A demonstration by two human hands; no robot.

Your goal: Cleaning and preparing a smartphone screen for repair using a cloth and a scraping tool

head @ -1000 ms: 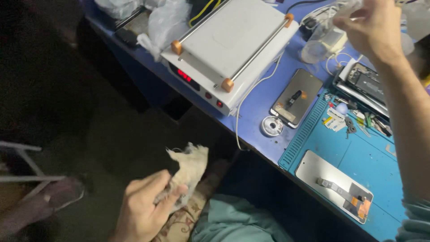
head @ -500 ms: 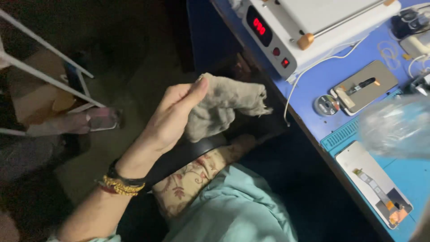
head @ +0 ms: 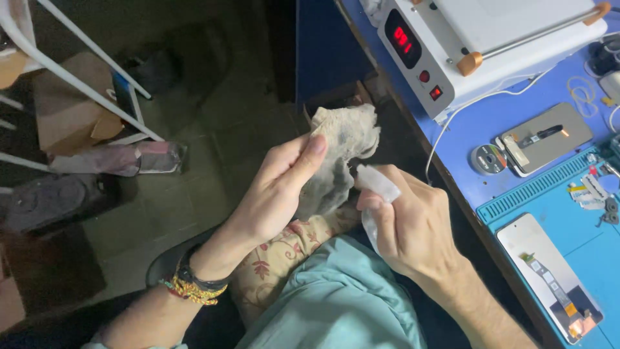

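Observation:
My left hand (head: pixel 274 190) grips a dirty grey rag (head: pixel 339 152) over my lap, beside the blue workbench. My right hand (head: pixel 410 229) is closed around a small clear plastic bottle (head: pixel 376 187), whose tip points at the rag and is close to it. Both hands hover above my knee, covered in floral cloth (head: pixel 284 255) and teal fabric. A beaded bracelet sits on my left wrist.
On the blue bench at right stand a white heating machine with a red display (head: pixel 452 45), a grey phone back panel (head: pixel 546 137), a small tape roll (head: pixel 487 158), a phone screen (head: pixel 549 278) on a blue mat (head: pixel 575 239). Left: dark floor, white frame, cardboard box.
My right hand came down from the bench with the bottle and now sits beside the rag. My left hand lifted the rag up from near the floor.

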